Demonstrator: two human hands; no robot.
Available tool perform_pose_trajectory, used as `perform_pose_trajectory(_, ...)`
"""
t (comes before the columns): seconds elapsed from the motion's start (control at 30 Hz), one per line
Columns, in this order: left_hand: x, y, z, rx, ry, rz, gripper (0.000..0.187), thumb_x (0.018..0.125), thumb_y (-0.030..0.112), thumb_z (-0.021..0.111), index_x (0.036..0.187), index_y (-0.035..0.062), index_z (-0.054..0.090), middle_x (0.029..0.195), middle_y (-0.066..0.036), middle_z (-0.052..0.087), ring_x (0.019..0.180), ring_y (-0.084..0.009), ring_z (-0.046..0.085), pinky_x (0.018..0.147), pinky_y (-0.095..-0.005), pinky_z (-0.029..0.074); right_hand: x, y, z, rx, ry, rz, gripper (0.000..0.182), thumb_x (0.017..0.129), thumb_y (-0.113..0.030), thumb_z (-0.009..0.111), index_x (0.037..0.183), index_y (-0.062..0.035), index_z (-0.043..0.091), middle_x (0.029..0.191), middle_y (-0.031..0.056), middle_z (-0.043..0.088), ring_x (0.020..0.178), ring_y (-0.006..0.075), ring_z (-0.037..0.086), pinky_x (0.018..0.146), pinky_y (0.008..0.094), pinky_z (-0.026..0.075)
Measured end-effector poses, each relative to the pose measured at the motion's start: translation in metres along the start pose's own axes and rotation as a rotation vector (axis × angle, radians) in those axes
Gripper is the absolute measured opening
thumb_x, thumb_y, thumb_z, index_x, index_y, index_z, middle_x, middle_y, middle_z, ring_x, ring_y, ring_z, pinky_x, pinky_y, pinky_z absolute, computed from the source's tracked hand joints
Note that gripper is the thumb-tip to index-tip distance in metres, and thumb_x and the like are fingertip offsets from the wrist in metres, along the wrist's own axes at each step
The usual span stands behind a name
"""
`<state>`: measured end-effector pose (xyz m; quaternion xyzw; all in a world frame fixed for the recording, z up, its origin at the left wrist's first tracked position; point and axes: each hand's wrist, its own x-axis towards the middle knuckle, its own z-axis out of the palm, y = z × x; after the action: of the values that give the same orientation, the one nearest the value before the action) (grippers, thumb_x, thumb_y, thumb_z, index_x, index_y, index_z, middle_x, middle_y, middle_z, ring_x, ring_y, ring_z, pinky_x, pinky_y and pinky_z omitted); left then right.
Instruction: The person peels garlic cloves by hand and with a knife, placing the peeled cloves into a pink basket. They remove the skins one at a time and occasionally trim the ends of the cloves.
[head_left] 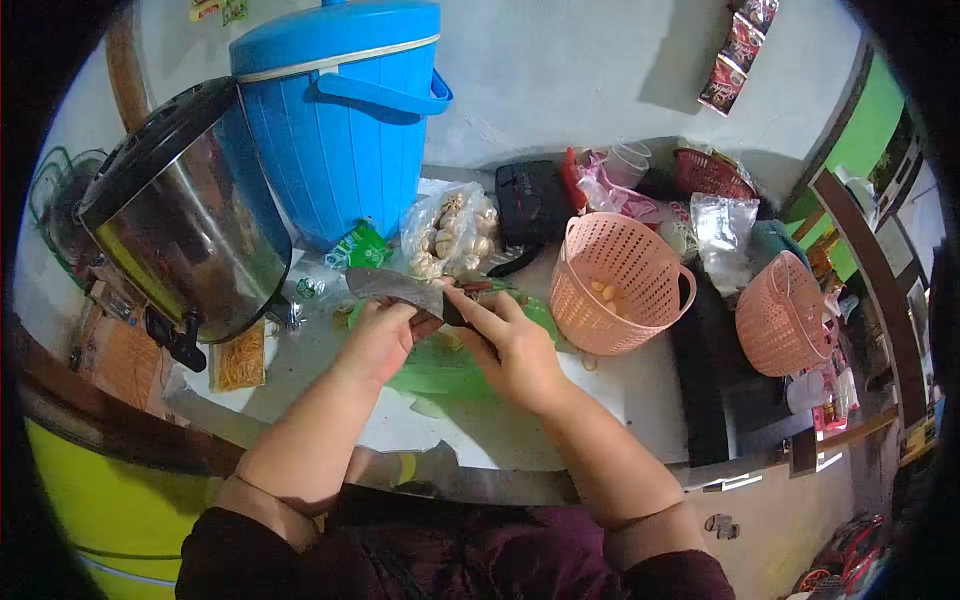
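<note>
My right hand [520, 350] is closed around the dark handle of a knife with a broad metal blade [385, 286]. The blade points left and passes over the fingers of my left hand [375, 338]. Those fingers are bent in a pinch, and the blade hides whatever they hold. Beneath both hands a green plastic bag [440, 375] is spread on the white tabletop [510, 430]. Just beyond them lies a clear bag of garlic bulbs [450, 240]. A pink perforated basket [640, 285] stands right of my right hand, with a few pale peeled cloves [604, 291] inside.
At the left stand a large steel pot [190, 220] and a tall blue lidded container [335, 140]. A packet of yellowish strips [240, 358] lies near the pot. Behind the basket are a black pouch [532, 200] and plastic wrappings. A second pink basket [780, 320] stands farther right.
</note>
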<state>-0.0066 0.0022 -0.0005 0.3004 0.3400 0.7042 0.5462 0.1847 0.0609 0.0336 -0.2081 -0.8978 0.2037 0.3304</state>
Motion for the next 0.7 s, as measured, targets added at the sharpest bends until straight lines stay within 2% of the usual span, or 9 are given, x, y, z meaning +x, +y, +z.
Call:
perform_pose_trajectory(0.1, 0.001, 0.001, 0.0, 0.004, 0.009, -0.013, 0.028, 0.095, 0.01, 0.055, 0.119, -0.0026, 0.059, 0.12, -0.013, 0.063, 0.107, -0.022, 0.063, 0.094, -0.0359, 0.052, 0.001, 0.0, -0.002, 0.017, -0.036, 0.035, 0.05, 0.09, -0.021, 0.063, 0.138, -0.0206, 0.05, 0.098, 0.0134, 0.056, 0.079, 0.0332, 0.062, 0.068, 0.0407, 0.051)
perform_pose_trajectory(0.2, 0.003, -0.002, -0.009, -0.009, -0.019, -0.019, 0.025, 0.095, 0.01, 0.055, 0.116, -0.0023, 0.061, 0.115, -0.013, 0.065, 0.102, -0.0222, 0.065, 0.091, -0.0354, 0.053, 0.004, 0.007, -0.001, 0.164, -0.013, 0.009, 0.048, 0.091, -0.019, 0.063, 0.137, -0.017, 0.052, 0.098, 0.0133, 0.056, 0.083, 0.03, 0.06, 0.072, 0.036, 0.05)
perform_pose_trajectory(0.3, 0.003, -0.002, -0.01, 0.015, -0.045, -0.016, 0.023, 0.094, 0.009, 0.057, 0.113, -0.0019, 0.062, 0.11, -0.012, 0.067, 0.097, -0.022, 0.067, 0.089, -0.0354, 0.054, 0.006, 0.01, -0.004, 0.335, -0.016, 0.095, 0.045, 0.091, -0.01, 0.063, 0.135, -0.009, 0.054, 0.094, 0.0092, 0.054, 0.078, 0.0162, 0.053, 0.072, 0.0278, 0.045)
perform_pose_trajectory(0.33, 0.003, -0.002, -0.007, 0.031, -0.05, -0.014, 0.022, 0.094, 0.009, 0.058, 0.112, -0.0017, 0.063, 0.109, -0.012, 0.067, 0.096, -0.0219, 0.067, 0.088, -0.0354, 0.054, 0.007, 0.013, -0.005, 0.344, 0.001, 0.084, 0.043, 0.092, -0.012, 0.063, 0.135, -0.0067, 0.054, 0.091, 0.006, 0.052, 0.077, 0.0116, 0.051, 0.07, 0.026, 0.044)
perform_pose_trajectory(0.43, 0.003, -0.002, -0.003, 0.11, 0.008, -0.067, 0.019, 0.094, 0.01, 0.057, 0.11, 0.0008, 0.064, 0.107, -0.01, 0.067, 0.099, -0.023, 0.066, 0.089, -0.0362, 0.053, 0.007, 0.02, -0.007, 0.396, -0.013, 0.179, 0.043, 0.094, -0.012, 0.061, 0.135, -0.0053, 0.053, 0.092, 0.0043, 0.05, 0.077, 0.0099, 0.05, 0.068, 0.0234, 0.043)
perform_pose_trajectory(0.47, 0.004, -0.003, -0.004, 0.1, 0.002, -0.065, 0.018, 0.095, 0.012, 0.058, 0.108, 0.0008, 0.064, 0.107, -0.01, 0.068, 0.099, -0.0229, 0.067, 0.088, -0.035, 0.054, 0.006, 0.025, -0.004, 0.413, -0.002, 0.163, 0.04, 0.098, -0.015, 0.056, 0.137, -0.0057, 0.052, 0.089, 0.0009, 0.05, 0.077, 0.0074, 0.049, 0.066, 0.0205, 0.042)
perform_pose_trajectory(0.57, 0.001, 0.001, 0.001, 0.093, 0.003, -0.052, 0.018, 0.095, 0.012, 0.058, 0.107, 0.0007, 0.064, 0.107, -0.01, 0.068, 0.099, -0.0223, 0.066, 0.087, -0.034, 0.054, 0.006, 0.024, -0.006, 0.616, -0.028, 0.355, 0.04, 0.096, -0.018, 0.058, 0.133, -0.0033, 0.054, 0.091, 0.0076, 0.053, 0.074, 0.0131, 0.052, 0.069, 0.0268, 0.045)
perform_pose_trajectory(0.6, 0.001, 0.005, 0.002, 0.106, -0.01, -0.059, 0.019, 0.095, 0.012, 0.058, 0.109, 0.0002, 0.063, 0.107, -0.011, 0.068, 0.099, -0.0218, 0.066, 0.087, -0.0334, 0.054, 0.005, 0.027, -0.002, 0.73, -0.047, 0.399, 0.038, 0.098, -0.018, 0.056, 0.132, -0.0029, 0.054, 0.093, 0.007, 0.055, 0.075, 0.0116, 0.053, 0.065, 0.0254, 0.045)
perform_pose_trajectory(0.7, 0.003, 0.002, -0.004, 0.068, -0.009, -0.033, 0.021, 0.095, 0.011, 0.057, 0.111, -0.0006, 0.062, 0.107, -0.011, 0.067, 0.1, -0.0216, 0.066, 0.089, -0.0341, 0.053, 0.004, 0.031, -0.003, 0.679, -0.086, 0.358, 0.037, 0.098, -0.017, 0.056, 0.132, -0.0042, 0.055, 0.095, 0.0066, 0.057, 0.074, 0.009, 0.053, 0.06, 0.0235, 0.044)
